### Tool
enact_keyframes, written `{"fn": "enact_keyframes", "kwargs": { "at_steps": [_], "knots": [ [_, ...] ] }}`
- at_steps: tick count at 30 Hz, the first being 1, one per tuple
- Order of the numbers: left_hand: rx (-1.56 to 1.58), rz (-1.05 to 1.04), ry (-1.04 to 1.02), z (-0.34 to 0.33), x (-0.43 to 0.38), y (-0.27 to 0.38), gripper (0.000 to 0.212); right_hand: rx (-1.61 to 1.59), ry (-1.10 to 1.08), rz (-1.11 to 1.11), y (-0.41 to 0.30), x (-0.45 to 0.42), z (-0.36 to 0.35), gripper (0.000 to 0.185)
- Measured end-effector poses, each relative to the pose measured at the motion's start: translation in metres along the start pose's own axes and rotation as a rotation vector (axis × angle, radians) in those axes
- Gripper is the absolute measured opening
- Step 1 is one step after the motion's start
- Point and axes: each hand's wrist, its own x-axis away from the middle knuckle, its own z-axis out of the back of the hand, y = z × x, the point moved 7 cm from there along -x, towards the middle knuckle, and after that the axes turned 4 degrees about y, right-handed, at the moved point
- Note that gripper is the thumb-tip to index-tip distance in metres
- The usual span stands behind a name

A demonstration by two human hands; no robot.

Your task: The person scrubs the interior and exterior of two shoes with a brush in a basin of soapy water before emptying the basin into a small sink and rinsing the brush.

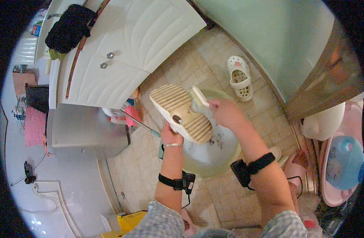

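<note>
My left hand (171, 135) grips a white clog (170, 102), its ridged, yellowed sole turned up towards me. A round hole shows near the middle of the sole. In my right hand (228, 113) is a white-handled brush (200, 95), held at the right edge of the sole; its bristles are blurred. Below both hands stands a pale yellow-green basin (234, 154) of cloudy, sudsy water, with dark specks on the surface near the clog's lower end. The matching white clog (240, 78) rests upright on the tiled floor, beyond the basin to the right.
White cabinets (119, 80) and a metal appliance (88, 131) line the left side. A mop-like pole (137, 120) slants towards the basin. At right are a pink tub (333, 184) with a blue basin (345, 163) inside. A yellow object (131, 221) lies at lower left.
</note>
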Motion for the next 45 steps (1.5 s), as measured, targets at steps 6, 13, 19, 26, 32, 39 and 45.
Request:
{"fn": "enact_keyframes", "kwargs": {
  "at_steps": [6,13,19,26,32,39,45],
  "knots": [
    [-0.173,-0.005,0.225,0.063,-0.005,0.004,0.034,0.471,-0.330,-0.064,0.062,0.041,-0.102,0.026],
    [-0.267,-0.078,0.221,0.129,-0.057,-0.001,0.034,0.070,-0.163,-0.199,0.109,0.065,-0.157,0.028],
    [-0.150,-0.049,0.209,0.080,-0.050,0.040,0.032,0.062,-0.119,0.012,-0.004,0.059,-0.113,0.027],
    [-0.337,-0.114,0.021,0.046,-0.051,0.047,0.032,0.093,0.013,-0.192,0.042,0.052,-0.112,0.027],
    [-0.329,-0.090,-0.003,0.021,-0.031,0.048,0.032,0.067,-0.024,-0.085,0.002,0.057,-0.108,0.027],
    [-0.420,-0.052,0.065,0.037,-0.017,0.037,0.028,0.240,-0.065,-0.385,0.087,0.056,-0.129,0.021],
    [-0.345,-0.019,-0.036,0.064,-0.030,0.035,0.026,-0.106,-0.020,-0.408,0.088,0.056,-0.123,0.025]
  ]
}}
